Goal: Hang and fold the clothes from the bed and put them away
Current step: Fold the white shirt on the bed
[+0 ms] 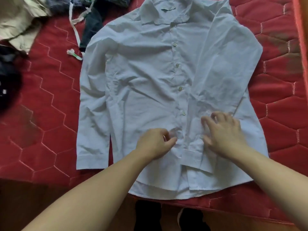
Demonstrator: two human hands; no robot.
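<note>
A white long-sleeved button shirt (141,77) lies flat, front up, on the red quilted bed (46,100), collar at the far end. Its right sleeve is folded inward over the body; the left sleeve lies straight along the side. My left hand (156,142) has curled fingers that pinch the fabric beside the button placket near the hem. My right hand (223,130) rests on the folded sleeve near its cuff, fingers bent and spread over the cloth.
A beige garment (18,22) lies at the far left corner, dark clothes (8,80) at the left edge. A dark garment with white straps (91,29) sits beside the shirt's shoulder. The bed's near edge and brown floor (25,197) are below.
</note>
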